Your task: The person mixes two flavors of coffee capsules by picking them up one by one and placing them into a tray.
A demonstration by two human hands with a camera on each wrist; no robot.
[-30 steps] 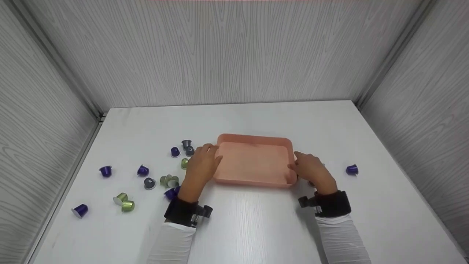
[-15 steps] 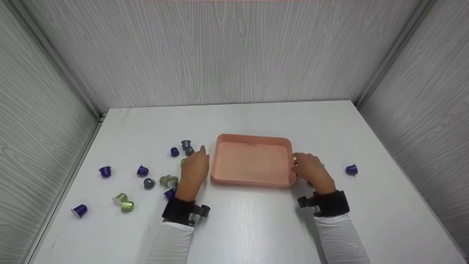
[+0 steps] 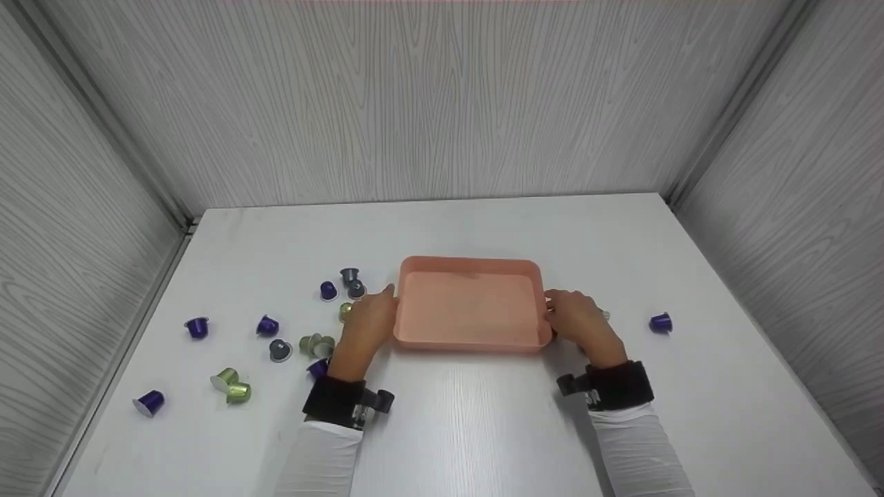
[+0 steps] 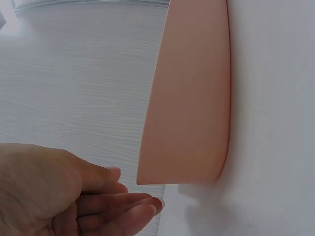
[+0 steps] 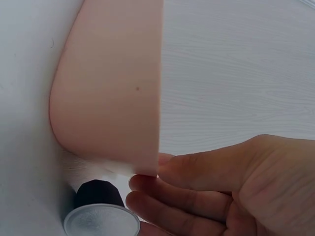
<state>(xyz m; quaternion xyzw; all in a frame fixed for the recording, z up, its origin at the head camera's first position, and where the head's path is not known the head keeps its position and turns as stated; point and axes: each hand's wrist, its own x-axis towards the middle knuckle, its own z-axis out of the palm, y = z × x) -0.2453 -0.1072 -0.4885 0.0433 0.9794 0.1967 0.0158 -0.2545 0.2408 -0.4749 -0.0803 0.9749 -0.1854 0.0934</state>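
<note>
R fingers [image 5: 167, 210]: drawn in tight, thumb on inner side of rim, others outside; that's a pinch on the tray's R short side.
L fingers [image 4: 130, 219]: loosely bent, thumb a bit apart, no grip showing; just beside tray's L wall, touching or not, can't tell.
Tray [image 3: 469, 347]: salmon pink, seemingly flat on the worktop [image 3: 449, 428], approx. midway btwn L & R edges, well off the far edge.
Hands: L hand [image 3: 367, 326] & R hand [image 3: 579, 319] face each other across it; prob. set so a nudge from one is met by the other, no twist.
Dark capsule [image 5: 100, 216]: foil face showing, right under R fingers, outside tray; prob. why that grip sits high on the rim.
L-side pods: green pair [image 3: 238, 393] & grey capsule [image 3: 280, 350], twd worktop's L edge; look scattered, no order I can see.
R-side pod: lone purple capsule [image 3: 661, 322], btwn R hand & R edge, well apart from both.
</note>
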